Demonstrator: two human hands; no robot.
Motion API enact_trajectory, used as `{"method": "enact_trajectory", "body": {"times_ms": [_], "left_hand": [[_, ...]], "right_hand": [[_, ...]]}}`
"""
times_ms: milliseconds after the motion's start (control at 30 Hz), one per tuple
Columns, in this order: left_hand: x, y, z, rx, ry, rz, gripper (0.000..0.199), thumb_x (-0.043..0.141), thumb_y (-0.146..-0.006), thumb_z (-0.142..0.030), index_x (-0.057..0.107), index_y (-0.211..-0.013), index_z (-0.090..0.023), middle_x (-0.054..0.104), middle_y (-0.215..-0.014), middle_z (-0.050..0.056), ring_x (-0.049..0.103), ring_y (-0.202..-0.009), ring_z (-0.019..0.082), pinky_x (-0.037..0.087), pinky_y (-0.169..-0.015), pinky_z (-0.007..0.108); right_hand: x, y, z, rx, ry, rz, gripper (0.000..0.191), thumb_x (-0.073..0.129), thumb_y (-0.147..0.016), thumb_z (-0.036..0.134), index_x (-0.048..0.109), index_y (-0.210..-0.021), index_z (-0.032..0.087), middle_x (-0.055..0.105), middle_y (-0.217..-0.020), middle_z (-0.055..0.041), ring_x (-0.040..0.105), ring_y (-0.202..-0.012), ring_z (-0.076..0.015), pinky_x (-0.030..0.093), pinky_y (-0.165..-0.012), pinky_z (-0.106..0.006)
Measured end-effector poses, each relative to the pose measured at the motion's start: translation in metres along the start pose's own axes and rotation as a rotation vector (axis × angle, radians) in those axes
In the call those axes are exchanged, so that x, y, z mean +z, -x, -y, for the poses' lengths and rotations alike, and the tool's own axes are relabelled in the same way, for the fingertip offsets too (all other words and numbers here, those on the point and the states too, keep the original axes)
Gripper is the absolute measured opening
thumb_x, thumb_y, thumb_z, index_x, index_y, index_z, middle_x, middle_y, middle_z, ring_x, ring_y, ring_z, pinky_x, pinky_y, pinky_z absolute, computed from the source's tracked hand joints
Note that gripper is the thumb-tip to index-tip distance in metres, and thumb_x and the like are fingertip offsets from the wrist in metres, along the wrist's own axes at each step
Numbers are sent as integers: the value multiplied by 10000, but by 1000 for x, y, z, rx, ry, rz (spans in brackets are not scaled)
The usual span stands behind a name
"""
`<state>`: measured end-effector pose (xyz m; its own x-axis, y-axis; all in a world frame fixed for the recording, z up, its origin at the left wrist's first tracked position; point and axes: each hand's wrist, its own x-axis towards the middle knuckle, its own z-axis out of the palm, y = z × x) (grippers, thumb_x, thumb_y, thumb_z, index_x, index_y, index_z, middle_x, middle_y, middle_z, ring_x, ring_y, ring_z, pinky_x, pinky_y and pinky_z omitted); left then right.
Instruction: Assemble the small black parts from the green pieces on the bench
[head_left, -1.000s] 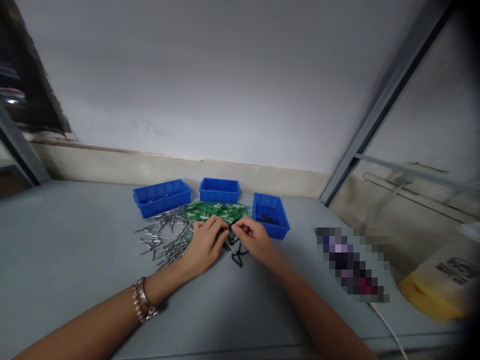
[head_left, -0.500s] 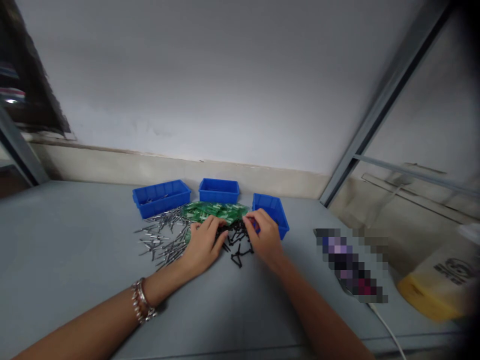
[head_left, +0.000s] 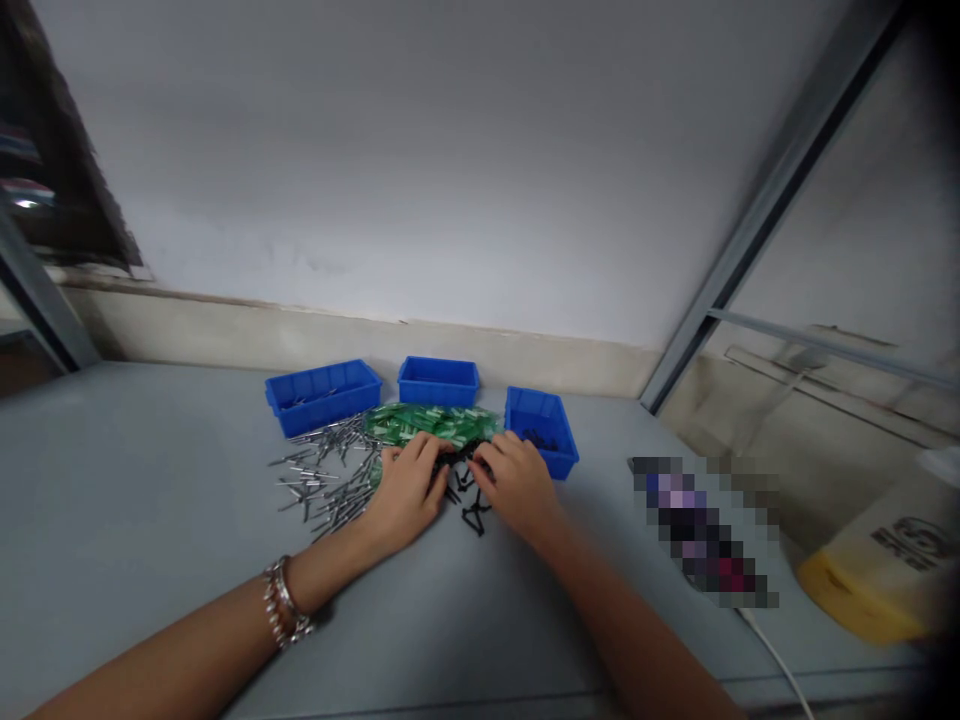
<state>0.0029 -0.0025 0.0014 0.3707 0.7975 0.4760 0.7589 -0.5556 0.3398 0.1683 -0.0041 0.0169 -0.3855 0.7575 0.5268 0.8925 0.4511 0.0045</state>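
Left hand (head_left: 406,490) and right hand (head_left: 517,488) cupped, fingertips on loose black parts (head_left: 472,518); whether either grasps any is unclear.

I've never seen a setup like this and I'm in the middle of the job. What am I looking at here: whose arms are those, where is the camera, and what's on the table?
There is no machine here. You are seeing a person's bare left hand and right hand. The only picture comes from a camera worn on their head, looking forward and down, so you share their view. On the grey table stand three blue plastic bins. Loose metal pins lie to the left, green pieces lie behind the hands, and small black parts lie between the hands. Both hands are at those black parts, but the fingers hide them, so I cannot tell whether either hand is holding one.
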Motion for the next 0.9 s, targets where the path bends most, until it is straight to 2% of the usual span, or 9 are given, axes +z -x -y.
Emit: {"method": "enact_trajectory", "body": {"times_ms": [100,233,467,600,733,900], "left_hand": [[-1,0,-1,-1,1,6,213,377,-840,-160,454,-1035,-200,532,-1034,47,508,-935,226,311,-770,387],[-1,0,-1,-2,5,10,217,377,-832,-148,456,-1029,-195,532,-1037,52,509,-937,228,313,-772,392],[0,0,-1,1,-3,15,211,382,-829,-140,458,-1016,-201,527,-1026,49,505,-941,230,313,-772,398],[0,0,-1,-3,-13,29,182,383,-838,-153,472,-988,-202,518,-1008,44,497,-941,224,311,-767,394],[0,0,-1,-16,-25,36,175,341,-883,-215,486,-979,-205,504,-997,48,487,-941,225,307,-760,404],[-1,-1,-1,-36,-36,35,231,283,-918,-261,503,-966,-211,494,-987,49,474,-950,229,296,-762,424]], "right_hand": [[7,3,13,18,4,90,182,490,-819,300,596,-730,181,613,-760,-76,518,-832,-236,345,-684,-353],[10,5,24,51,-8,169,142,506,-799,259,611,-831,168,623,-833,-96,525,-867,-246,371,-687,-363],[7,5,23,82,-76,267,141,507,-806,225,588,-900,157,605,-890,-91,546,-877,-233,418,-679,-335],[12,5,21,126,-157,241,86,515,-804,212,572,-850,166,589,-877,-77,545,-866,-217,420,-670,-308],[13,3,16,173,-286,133,71,479,-820,173,536,-779,182,570,-837,-54,526,-840,-180,401,-713,-286],[9,1,12,158,-427,40,94,436,-828,152,496,-767,190,540,-791,-30,494,-763,-154,386,-698,-272]]}}
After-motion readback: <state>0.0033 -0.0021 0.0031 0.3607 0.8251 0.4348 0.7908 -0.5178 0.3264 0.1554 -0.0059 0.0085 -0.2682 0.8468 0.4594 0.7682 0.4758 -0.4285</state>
